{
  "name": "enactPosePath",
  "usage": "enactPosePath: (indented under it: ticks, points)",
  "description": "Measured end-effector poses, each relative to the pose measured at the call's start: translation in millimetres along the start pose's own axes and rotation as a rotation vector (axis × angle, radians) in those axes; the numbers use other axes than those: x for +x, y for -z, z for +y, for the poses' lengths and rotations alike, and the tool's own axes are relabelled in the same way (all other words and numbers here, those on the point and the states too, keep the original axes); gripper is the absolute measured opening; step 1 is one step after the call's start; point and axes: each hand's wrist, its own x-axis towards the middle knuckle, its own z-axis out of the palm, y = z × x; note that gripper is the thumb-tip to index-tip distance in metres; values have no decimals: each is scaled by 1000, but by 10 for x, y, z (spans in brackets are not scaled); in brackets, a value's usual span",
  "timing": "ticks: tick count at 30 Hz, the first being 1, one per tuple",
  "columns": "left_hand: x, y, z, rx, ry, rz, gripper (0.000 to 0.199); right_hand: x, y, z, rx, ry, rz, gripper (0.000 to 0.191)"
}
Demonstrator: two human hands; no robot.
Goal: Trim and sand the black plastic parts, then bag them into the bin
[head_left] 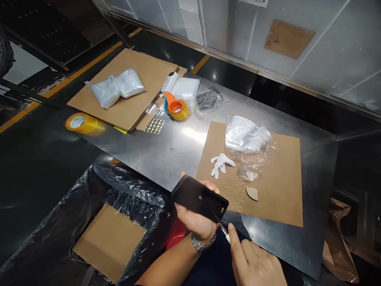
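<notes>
My left hand (195, 220) is wrapped from below round a long black plastic cover (196, 196). The cover is tilted and has a small round hole near its middle and another opening at its right end. Between the fingers of my right hand (254, 258) is a thin-bladed knife (224, 232) with a white handle. Its tip meets, or lies very close to, the cover's lower right edge. Beyond the cover, a white glove (222, 165) and a small beige curved piece (252, 194) lie on a cardboard sheet (282, 190).
Clear plastic bags (248, 135) lie on the cardboard. Farther left on the metal table (166, 157) are an orange tape dispenser (175, 105), a sticker sheet (154, 126), a tape roll (80, 122) and stacked cardboard (149, 65). A plastic-lined bin (119, 174) stands at lower left.
</notes>
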Motion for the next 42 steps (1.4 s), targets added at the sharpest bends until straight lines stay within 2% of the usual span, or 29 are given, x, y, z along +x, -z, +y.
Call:
enactPosePath:
  ticks: [10, 14, 18, 21, 23, 25, 27, 29, 31, 35, 42]
  points:
    - [-11, -15, 2, 15, 42, 29, 39, 3, 24, -10, 13, -76, 40, 35]
    - [-3, -14, -10, 82, 131, 96, 45, 20, 70, 6, -24, -72, 34, 36]
    - [29, 19, -25, 128, 276, 99, 47, 30, 113, 90, -146, -25, -5, 38]
    - [48, 31, -17, 119, 378, 99, 50, 41, 129, 191, -130, -26, 2, 38]
    - [53, 33, -7, 120, 425, 107, 52, 67, 141, 245, 50, -68, 20, 35]
    - [54, 31, 1, 124, 464, 112, 54, 109, 164, 272, 405, -168, -74, 28]
    - [52, 27, 7, 121, 498, 100, 55, 154, 190, 273, 837, -330, -324, 28]
    - [49, 17, 13, 98, 495, 74, 53, 183, 209, 261, 1172, -510, -579, 33]
    - [43, 4, 17, 66, 462, 35, 48, 188, 213, 247, 1367, -646, -709, 35]
    - [26, -16, 19, 71, 440, -21, 51, 155, 185, 235, 1482, -735, -769, 36]
    - [1, 12, -3, 148, 381, -63, 53, 136, 173, 244, 1387, -668, -793, 36]
